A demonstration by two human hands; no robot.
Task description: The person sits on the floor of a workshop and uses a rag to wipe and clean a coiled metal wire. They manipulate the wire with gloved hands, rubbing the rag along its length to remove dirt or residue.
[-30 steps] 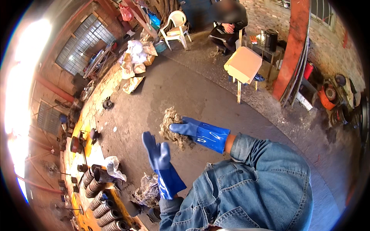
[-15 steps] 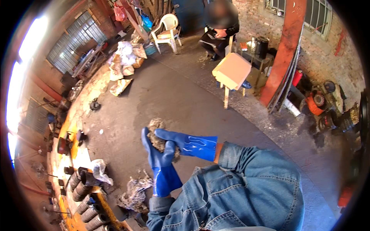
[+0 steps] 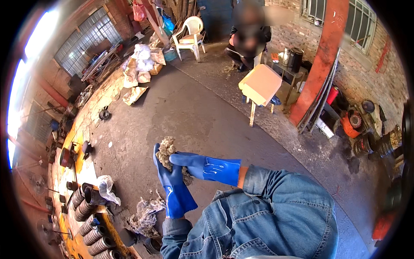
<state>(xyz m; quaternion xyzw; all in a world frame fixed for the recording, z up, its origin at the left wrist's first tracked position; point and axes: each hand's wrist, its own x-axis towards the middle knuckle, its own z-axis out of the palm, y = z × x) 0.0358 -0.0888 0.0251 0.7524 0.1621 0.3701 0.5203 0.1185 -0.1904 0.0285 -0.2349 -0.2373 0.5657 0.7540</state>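
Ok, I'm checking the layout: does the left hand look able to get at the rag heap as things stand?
Probably yes: the rag heap shows below and left of the left hand, nothing visible blocking it. But that hand is against the wad, and depth is unclear.

– What's behind the rusty red column (image 3: 320,64)?
– A brick wall (image 3: 393,84) with a barred window (image 3: 361,26).
– And left of it?
– A white plastic armchair (image 3: 192,26) on concrete floor (image 3: 207,97); farthest left, glaring daylight (image 3: 42,34).
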